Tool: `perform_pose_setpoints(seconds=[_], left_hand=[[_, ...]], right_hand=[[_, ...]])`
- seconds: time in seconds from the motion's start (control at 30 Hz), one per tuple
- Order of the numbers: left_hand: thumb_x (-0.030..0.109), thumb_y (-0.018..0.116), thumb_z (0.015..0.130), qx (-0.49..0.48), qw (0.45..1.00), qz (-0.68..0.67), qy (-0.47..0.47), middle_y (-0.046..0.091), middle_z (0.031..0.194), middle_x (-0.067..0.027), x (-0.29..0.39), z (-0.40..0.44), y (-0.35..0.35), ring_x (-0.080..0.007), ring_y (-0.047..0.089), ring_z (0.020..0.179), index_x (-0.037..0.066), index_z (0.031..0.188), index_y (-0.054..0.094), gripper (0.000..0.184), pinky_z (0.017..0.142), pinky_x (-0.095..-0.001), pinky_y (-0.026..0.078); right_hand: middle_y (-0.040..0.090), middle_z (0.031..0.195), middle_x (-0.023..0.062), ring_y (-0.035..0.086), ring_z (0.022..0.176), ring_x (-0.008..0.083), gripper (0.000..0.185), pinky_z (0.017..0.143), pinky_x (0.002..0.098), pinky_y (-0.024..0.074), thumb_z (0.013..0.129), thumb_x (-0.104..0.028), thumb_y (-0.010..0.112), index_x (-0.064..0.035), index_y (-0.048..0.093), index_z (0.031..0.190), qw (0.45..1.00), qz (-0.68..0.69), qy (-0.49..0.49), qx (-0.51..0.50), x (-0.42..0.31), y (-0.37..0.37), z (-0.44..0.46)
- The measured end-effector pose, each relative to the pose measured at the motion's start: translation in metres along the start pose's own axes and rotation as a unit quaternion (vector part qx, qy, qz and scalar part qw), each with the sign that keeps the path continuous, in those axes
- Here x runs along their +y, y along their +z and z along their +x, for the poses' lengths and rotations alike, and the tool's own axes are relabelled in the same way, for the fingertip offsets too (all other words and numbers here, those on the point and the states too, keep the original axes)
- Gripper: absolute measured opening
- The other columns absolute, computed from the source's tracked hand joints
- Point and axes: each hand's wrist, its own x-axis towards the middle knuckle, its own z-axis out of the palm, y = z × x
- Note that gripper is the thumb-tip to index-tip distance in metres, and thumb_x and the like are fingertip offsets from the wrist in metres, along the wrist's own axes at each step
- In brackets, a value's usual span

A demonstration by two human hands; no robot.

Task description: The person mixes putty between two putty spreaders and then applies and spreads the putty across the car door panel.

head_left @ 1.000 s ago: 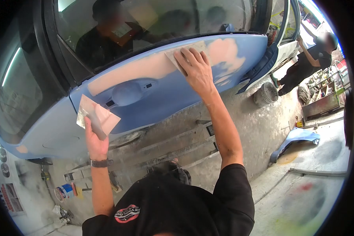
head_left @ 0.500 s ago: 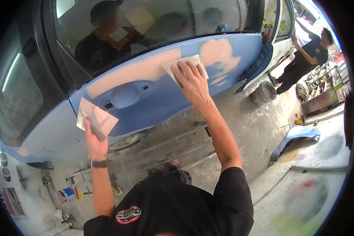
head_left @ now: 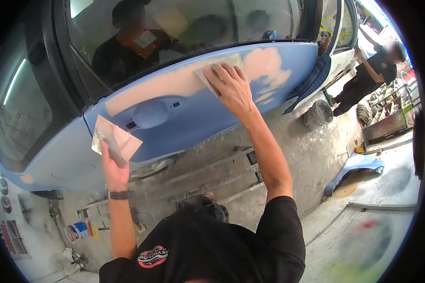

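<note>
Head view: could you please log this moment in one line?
left hand: holds putty-smeared plate | right hand: holds flat spreader against blue car door | door: pink putty patches

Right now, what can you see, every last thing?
Car door: 1, blue with pinkish patches, ahead
Door window: 1, dark, above it
Plate: 1, pinkish grey, left of centre
Thin sheet: 1, pale, against the door
Bucket: 1, grey, floor, right of centre
Loose panel: 1, blue, right
Tin: 1, blue and white, lower left
Other person: 1, dark clothes, upper right
Smaller clutter: too jumbled to count, edges
Wristband: 1, dark, left wrist
Shirt: 1, black, bottom
Left hand: 1, bare, holding plate
Right hand: 1, bare, on sheet
</note>
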Motion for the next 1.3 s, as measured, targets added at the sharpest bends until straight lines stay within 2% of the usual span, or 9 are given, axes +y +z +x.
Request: perform_pose_setpoints(seconds=[0.37, 0.5, 0.53, 0.7, 0.93, 1.03, 1.13, 1.23, 1.3], left_hand=[[0.041, 0.055, 0.109, -0.007, 1.0, 0.006, 0.001, 0.057, 0.146, -0.0133, 0.002, 0.001, 0.004, -0.0355, 0.057, 0.133, 0.003, 0.153, 0.044, 0.059, 0.116, -0.0487, 0.043], [0.046, 0.053, 0.108, 0.016, 1.0, -0.021, -0.004, 0.057, 0.144, -0.0208, 0.001, 0.004, -0.004, -0.0404, 0.055, 0.136, 0.005, 0.154, 0.043, 0.062, 0.113, -0.0541, 0.047], [0.046, 0.052, 0.109, 0.01, 1.0, -0.028, -0.003, 0.056, 0.145, -0.0217, -0.001, 0.005, -0.007, -0.0407, 0.053, 0.137, 0.005, 0.155, 0.042, 0.062, 0.113, -0.0551, 0.047], [0.046, 0.049, 0.11, 0.0, 0.998, -0.056, -0.023, 0.052, 0.15, -0.024, -0.006, 0.0, -0.021, -0.0411, 0.047, 0.144, 0.006, 0.156, 0.04, 0.062, 0.114, -0.0567, 0.045], [0.045, 0.049, 0.11, -0.016, 0.999, -0.045, -0.016, 0.056, 0.147, -0.015, -0.007, -0.061, -0.028, -0.0323, 0.05, 0.139, 0.005, 0.153, 0.045, 0.059, 0.118, -0.047, 0.039], [0.045, 0.052, 0.109, 0.074, 0.995, -0.058, -0.038, 0.059, 0.145, -0.0091, -0.015, -0.096, -0.047, -0.0265, 0.056, 0.133, 0.007, 0.15, 0.049, 0.056, 0.114, -0.0435, 0.044], [0.045, 0.056, 0.108, 0.092, 0.99, -0.067, -0.082, 0.063, 0.14, -0.0037, -0.027, -0.13, -0.066, -0.0218, 0.06, 0.127, 0.009, 0.145, 0.054, 0.051, 0.106, -0.0405, 0.05], [0.046, 0.057, 0.107, 0.122, 0.988, -0.033, -0.093, 0.066, 0.134, -0.0034, -0.034, -0.151, -0.056, -0.0224, 0.064, 0.122, 0.009, 0.142, 0.055, 0.051, 0.101, -0.0404, 0.054], [0.043, 0.061, 0.106, 0.105, 0.989, -0.03, -0.098, 0.067, 0.13, -0.0051, -0.043, -0.155, -0.04, -0.0224, 0.067, 0.117, 0.007, 0.141, 0.055, 0.051, 0.099, -0.0404, 0.056]], right_hand=[[0.053, 0.143, 0.0122, 0.053, 0.129, 0.0333, 0.06, 0.106, 0.0552, 0.0455, 0.085, -0.014, 0.065, -0.0126, 0.058, 0.144, 0.999, -0.029, 0.002, -0.016, -0.025, 0.033, -0.074], [0.062, 0.125, 0.0114, 0.06, 0.116, 0.0323, 0.056, 0.101, 0.0513, 0.0478, 0.085, -0.01, 0.065, -0.0104, 0.059, 0.14, 0.992, 0.07, 0.096, 0.041, -0.035, 0.013, -0.073], [0.065, 0.119, 0.0079, 0.062, 0.112, 0.0307, 0.049, 0.097, 0.05, 0.049, 0.088, -0.009, 0.064, -0.0107, 0.06, 0.137, 0.991, 0.032, 0.112, 0.073, -0.03, 0.01, -0.068], [0.066, 0.12, 0.0045, 0.063, 0.114, 0.0278, 0.039, 0.097, 0.0534, 0.0477, 0.092, -0.009, 0.062, -0.0123, 0.062, 0.131, 0.986, -0.015, 0.132, 0.103, 0.008, -0.006, -0.015], [0.068, 0.118, 0.0022, 0.064, 0.114, 0.0253, 0.034, 0.099, 0.0516, 0.0456, 0.088, -0.012, 0.07, -0.0163, 0.068, 0.121, 0.989, 0.003, 0.123, 0.084, 0.016, 0.005, -0.008], [0.069, 0.118, 0.0046, 0.065, 0.113, 0.0249, 0.039, 0.101, 0.0449, 0.0461, 0.086, -0.011, 0.073, -0.0162, 0.069, 0.125, 0.99, -0.004, 0.105, 0.09, -0.014, 0.009, -0.039], [0.07, 0.115, 0.0045, 0.065, 0.112, 0.0277, 0.04, 0.1, 0.0446, 0.0464, 0.085, -0.006, 0.071, -0.0138, 0.07, 0.124, 0.993, 0.021, 0.101, 0.05, -0.036, 0.004, -0.064], [0.07, 0.116, 0.0036, 0.066, 0.109, 0.0228, 0.039, 0.097, 0.0395, 0.0484, 0.087, 0.002, 0.065, -0.0079, 0.07, 0.124, 0.972, 0.136, 0.181, 0.071, -0.059, -0.011, -0.088], [0.069, 0.117, 0.004, 0.064, 0.106, 0.0181, 0.038, 0.093, 0.036, 0.0502, 0.089, 0.004, 0.06, -0.0039, 0.07, 0.124, 0.842, 0.381, 0.379, 0.038, -0.095, -0.044, -0.097]])
